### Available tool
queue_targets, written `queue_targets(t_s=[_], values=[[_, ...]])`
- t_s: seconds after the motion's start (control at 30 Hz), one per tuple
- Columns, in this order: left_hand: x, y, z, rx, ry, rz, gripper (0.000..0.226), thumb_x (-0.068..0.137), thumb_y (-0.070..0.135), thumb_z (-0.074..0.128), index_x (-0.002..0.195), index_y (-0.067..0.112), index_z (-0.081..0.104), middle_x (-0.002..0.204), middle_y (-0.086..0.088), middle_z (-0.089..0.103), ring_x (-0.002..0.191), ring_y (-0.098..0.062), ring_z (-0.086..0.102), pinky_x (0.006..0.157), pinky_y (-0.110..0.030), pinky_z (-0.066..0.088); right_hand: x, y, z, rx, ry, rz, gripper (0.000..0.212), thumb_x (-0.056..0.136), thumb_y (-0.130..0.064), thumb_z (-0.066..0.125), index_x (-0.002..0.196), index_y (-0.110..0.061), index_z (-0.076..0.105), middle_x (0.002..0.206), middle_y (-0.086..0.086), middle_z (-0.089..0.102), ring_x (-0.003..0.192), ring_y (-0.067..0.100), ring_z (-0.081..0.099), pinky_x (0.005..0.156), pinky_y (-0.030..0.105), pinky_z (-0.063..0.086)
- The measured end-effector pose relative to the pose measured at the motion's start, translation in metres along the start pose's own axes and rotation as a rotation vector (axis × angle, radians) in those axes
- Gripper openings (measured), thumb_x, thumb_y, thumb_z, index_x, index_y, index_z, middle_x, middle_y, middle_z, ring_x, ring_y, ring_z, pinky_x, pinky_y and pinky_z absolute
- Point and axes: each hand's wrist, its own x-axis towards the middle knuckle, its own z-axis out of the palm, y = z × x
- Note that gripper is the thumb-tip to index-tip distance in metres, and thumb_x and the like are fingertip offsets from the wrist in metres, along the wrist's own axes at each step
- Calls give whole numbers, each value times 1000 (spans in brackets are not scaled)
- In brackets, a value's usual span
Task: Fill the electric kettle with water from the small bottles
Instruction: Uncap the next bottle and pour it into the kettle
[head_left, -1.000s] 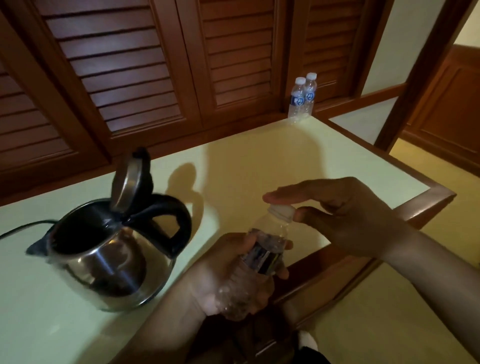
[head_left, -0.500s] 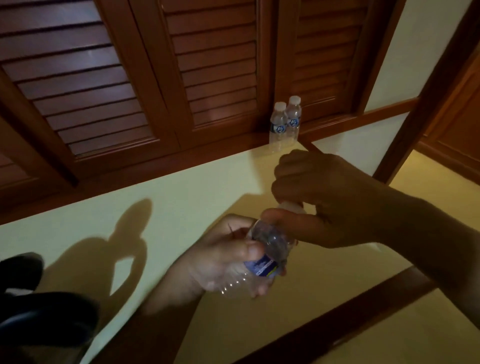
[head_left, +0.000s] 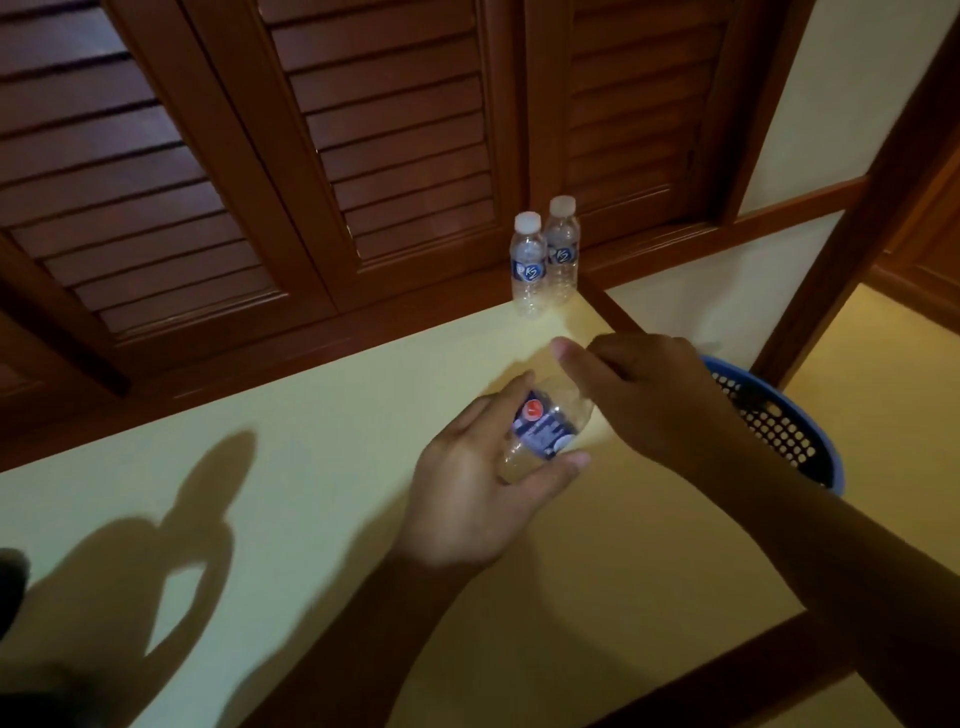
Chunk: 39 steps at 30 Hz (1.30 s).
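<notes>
While the small bottle (head_left: 545, 431) hangs tilted above the table (head_left: 311, 493) with its top end buried under the right hand (head_left: 654, 400), the step in hand looks like working the cap, though the cap is hidden and I cannot tell whether it is on or off. The left hand (head_left: 467, 499) grips the bottle's lower body, thumb on one side and fingers on the other, clamped on the label. The right hand's fingers are curled close together round the neck, one fingertip showing above it. The next move likely calls for a steady hold on the body, then a carry left of the bottle, where a kettle-shaped shadow (head_left: 171, 561) falls; the kettle itself is not plainly in view. Beyond the bottle two capped bottles (head_left: 545, 260) stand touching; right of it sits a blue basket (head_left: 779, 415)
</notes>
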Motion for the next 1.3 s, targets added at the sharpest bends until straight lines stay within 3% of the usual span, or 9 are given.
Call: queue_targets(t_s=[0.1,0.3,0.37,0.47,0.53,0.63,0.73,0.83,1.3], values=[[8,2,2,19,-197,-53,82,97,51,67,165,36,25,149,12,59,126,-9,60,105,-27,52,-2,8,-8,58,96,-70,43,100,-47,51,71,-16,59,58,-1,58,57,12,57,50,18,41],[22,-2,9,-6,-204,-38,61,91,35,77,148,40,54,118,10,73,95,-6,66,81,-18,54,-8,26,-11,232,71,-185,27,104,-39,46,113,-21,65,98,-14,66,93,-2,63,71,7,46],[31,-5,14,-55,-181,-52,58,87,35,84,141,33,63,116,11,70,94,-3,62,77,-13,50,-6,37,-7,301,26,-130,32,104,-45,45,130,-31,58,115,-15,64,110,1,61,85,15,51],[46,-10,32,-164,-119,-145,56,81,38,89,132,29,67,113,10,69,98,-8,64,81,-30,58,-4,47,1,507,0,-52,44,102,-57,45,143,-42,45,132,-11,61,125,10,59,97,38,56],[59,-11,47,-206,-42,-218,53,80,41,89,125,28,63,110,10,69,96,-8,65,81,-34,59,-11,53,13,575,80,-26,40,106,-42,47,145,-32,46,131,-10,62,123,3,58,99,23,52],[88,-10,71,-269,111,-271,49,81,45,87,114,28,55,105,11,69,91,-10,67,80,-39,59,-26,67,35,370,179,91,37,106,-30,51,143,-25,51,130,-13,61,115,-14,53,90,3,41],[122,-10,97,-256,183,-255,53,82,46,85,120,26,53,110,8,71,97,-14,68,83,-37,57,-32,80,49,257,19,213,44,106,-38,47,149,-30,44,150,-7,50,133,0,44,105,17,30],[151,-12,120,-231,209,-223,60,86,38,85,132,19,52,122,1,72,108,-21,69,85,-30,51,-30,88,57,64,-38,143,50,106,-43,42,153,-26,38,157,-3,42,144,9,36,110,23,20],[192,-19,158,-107,255,-293,63,90,44,81,135,11,53,131,-8,70,118,-28,70,91,-30,50,-34,85,56,111,-1,111,75,93,-73,23,150,-28,44,153,-7,49,140,8,41,113,31,33]])
